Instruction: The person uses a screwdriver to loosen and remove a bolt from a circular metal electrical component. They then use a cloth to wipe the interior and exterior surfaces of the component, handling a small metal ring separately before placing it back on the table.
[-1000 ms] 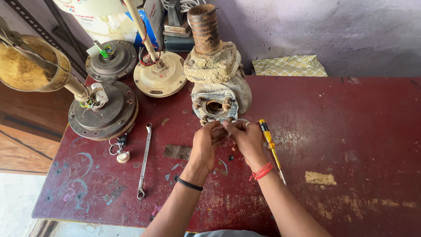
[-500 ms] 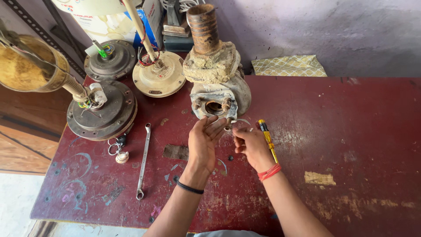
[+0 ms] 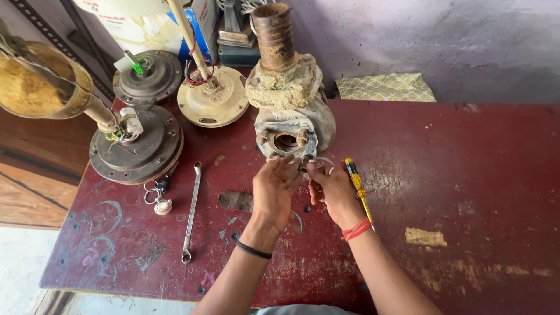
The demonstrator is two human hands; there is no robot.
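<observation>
Pump housing [image 3: 290, 125] at frame centre, just above fingertips; left hand [image 3: 274, 188] half-open, right hand [image 3: 333, 189] pinching thin metal ring [image 3: 322, 160].

Blue-white carton [image 3: 201, 23] at table's back, behind ceiling-fan motors [image 3: 213, 102]; cream printed tub [image 3: 125, 14] beside it.

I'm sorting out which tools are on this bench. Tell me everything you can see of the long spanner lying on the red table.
The spanner is a slim, bare metal ring spanner, grey and dull, with a closed ring at each end. It lies flat on the worn red table, running almost straight toward the camera, slightly slanted. No hand touches it; the left hand is off to its right. A small bunch of key rings lies just to its left, and a round dark fan motor sits beyond its far end.
</observation>
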